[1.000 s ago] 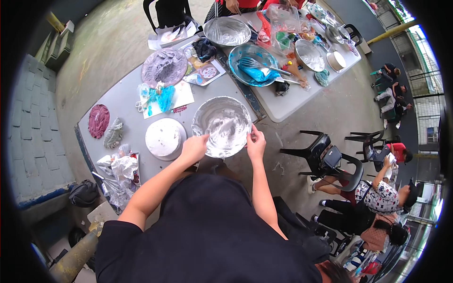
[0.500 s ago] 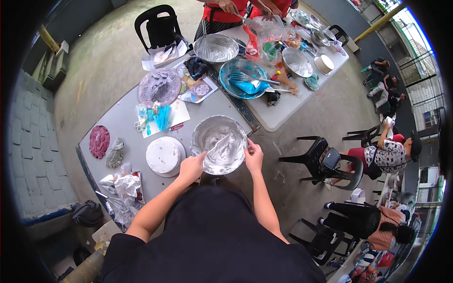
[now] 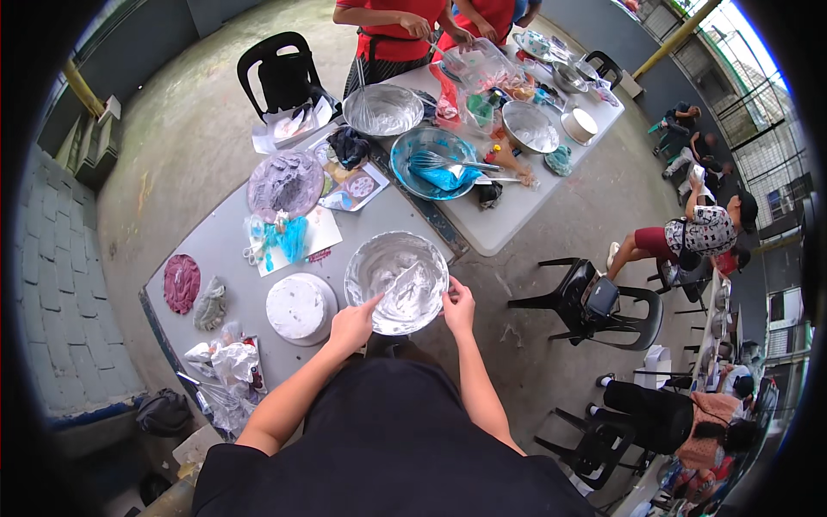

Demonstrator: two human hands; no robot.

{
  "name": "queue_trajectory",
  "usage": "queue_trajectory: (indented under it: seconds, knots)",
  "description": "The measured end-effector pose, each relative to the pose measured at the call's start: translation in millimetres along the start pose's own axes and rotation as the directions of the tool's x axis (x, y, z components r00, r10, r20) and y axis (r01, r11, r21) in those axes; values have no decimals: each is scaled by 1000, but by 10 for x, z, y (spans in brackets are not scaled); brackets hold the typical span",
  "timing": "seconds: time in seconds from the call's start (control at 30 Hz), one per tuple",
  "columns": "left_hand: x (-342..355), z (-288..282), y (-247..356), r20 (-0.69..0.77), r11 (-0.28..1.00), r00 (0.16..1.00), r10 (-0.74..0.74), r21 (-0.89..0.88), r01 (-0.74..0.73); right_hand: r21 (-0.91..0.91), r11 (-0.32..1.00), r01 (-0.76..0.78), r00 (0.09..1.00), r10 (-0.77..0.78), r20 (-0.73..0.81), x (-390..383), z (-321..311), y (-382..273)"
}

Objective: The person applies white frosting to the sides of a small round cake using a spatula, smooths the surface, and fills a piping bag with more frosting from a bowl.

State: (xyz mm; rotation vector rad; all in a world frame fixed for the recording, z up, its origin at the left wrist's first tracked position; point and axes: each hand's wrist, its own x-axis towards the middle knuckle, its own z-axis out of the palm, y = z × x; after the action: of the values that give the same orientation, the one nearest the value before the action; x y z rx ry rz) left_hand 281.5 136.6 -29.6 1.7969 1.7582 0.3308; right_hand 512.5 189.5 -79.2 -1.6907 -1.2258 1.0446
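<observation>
A metal mixing bowl [image 3: 354,274] smeared with white frosting is tipped toward me at the table's near right edge. My right hand [image 3: 458,308] grips its right rim, fingers closed. Across the near left rim reaches my left hand [image 3: 351,326], also closed. From its fingertips a straight-edged, frosting-coated spatula [image 3: 401,281] slants up into the bowl; frosting hides most of its shape. Just left of the bowl stands a round cake [image 3: 297,303] covered in white frosting.
On my grey table [image 3: 233,233] lie purple frosting in plastic [image 3: 285,183], blue piping bags [image 3: 291,239], a maroon bundle [image 3: 182,283] and crumpled plastic [image 3: 236,364]. A second table holds a blue-smeared bowl [image 3: 401,177]. People in red [image 3: 405,43] work beyond. Black chairs [image 3: 560,302] stand right.
The bowl and both hands sit slightly lower in the picture, and more of the bowl's inside shows. Across the table, the people in red have shifted their hands.
</observation>
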Motion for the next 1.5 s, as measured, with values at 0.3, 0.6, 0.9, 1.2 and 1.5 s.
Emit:
queue_trajectory:
  seconds: [0.3,0.6,0.9,1.2,1.5]
  knots:
    - [-33,100,-30,109,998,993,37,47,-43,17,1000,7,999,-7,-44,1,-3,107]
    - [-51,215,-76,69,1000,998,-17,-6,17,-107,994,-28,999,26,-18,-39,-7,103]
    - [-58,79,-45,73,997,996,-58,-51,62,174,970,-170,985,173,0,-120,53,233]
    - [-78,36,126,43,1000,999,25,6,-25,203,955,-219,975,224,-3,-180,-28,250]
    - [-246,229,-138,31,998,997,65,0,-65,159,962,-223,973,230,-24,-233,-43,183]
